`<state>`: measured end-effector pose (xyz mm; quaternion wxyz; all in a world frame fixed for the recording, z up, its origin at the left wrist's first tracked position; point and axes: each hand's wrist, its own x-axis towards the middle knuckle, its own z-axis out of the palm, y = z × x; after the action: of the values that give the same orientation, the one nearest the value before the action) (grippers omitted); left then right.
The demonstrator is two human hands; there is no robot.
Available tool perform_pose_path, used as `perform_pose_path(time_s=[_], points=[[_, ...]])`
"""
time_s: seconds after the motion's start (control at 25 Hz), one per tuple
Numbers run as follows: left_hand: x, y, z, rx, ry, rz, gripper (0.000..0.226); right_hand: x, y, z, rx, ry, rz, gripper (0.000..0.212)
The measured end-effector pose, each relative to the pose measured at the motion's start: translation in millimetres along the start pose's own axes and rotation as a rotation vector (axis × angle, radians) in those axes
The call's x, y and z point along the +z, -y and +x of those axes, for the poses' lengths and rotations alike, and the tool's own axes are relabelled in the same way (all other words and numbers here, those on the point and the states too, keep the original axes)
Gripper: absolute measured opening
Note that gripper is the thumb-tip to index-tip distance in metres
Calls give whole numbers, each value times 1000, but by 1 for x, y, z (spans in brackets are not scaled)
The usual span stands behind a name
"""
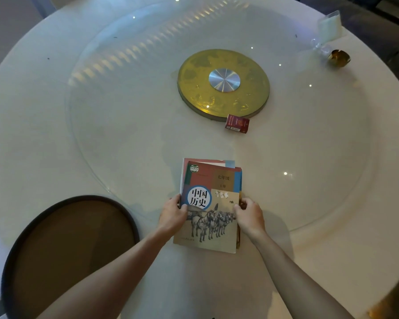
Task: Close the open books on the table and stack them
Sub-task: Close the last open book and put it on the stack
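A closed history textbook (213, 180) with horses and a red-and-blue cover lies on top of a stack of closed books near the table's front edge. The corner of a lower book (228, 162) shows past its far edge. My left hand (173, 216) grips the stack's left edge, thumb on the cover. The stack's right edge is held by my right hand (248, 215), its fingers curled around the side. How many books lie beneath is hidden.
The round white table (44, 125) carries a glass turntable with a gold hub (224, 84). A red cigarette pack (237, 123) lies beyond the books. A round brown tray (72, 245) sits at front left. A clear card holder (329, 26) and gold object (338, 57) stand far right.
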<state>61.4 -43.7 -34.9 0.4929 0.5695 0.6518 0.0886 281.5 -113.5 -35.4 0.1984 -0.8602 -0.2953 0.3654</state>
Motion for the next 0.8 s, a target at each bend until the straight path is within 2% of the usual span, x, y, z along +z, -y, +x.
perform_pose_path(time_s=[0.36, 0.48, 0.64, 0.8], points=[[6, -4, 5, 27, 44, 46, 36, -11, -7, 8, -22, -45, -30, 16], [6, -6, 2, 22, 31, 16, 39, -10, -2, 14, -5, -55, -40, 23], [6, -3, 3, -33, -69, 14, 47, -9, 1, 13, 36, -27, -51, 29], [12, 2, 5, -59, -2, -43, 31, -2, -1, 7, 8, -17, -113, 31]])
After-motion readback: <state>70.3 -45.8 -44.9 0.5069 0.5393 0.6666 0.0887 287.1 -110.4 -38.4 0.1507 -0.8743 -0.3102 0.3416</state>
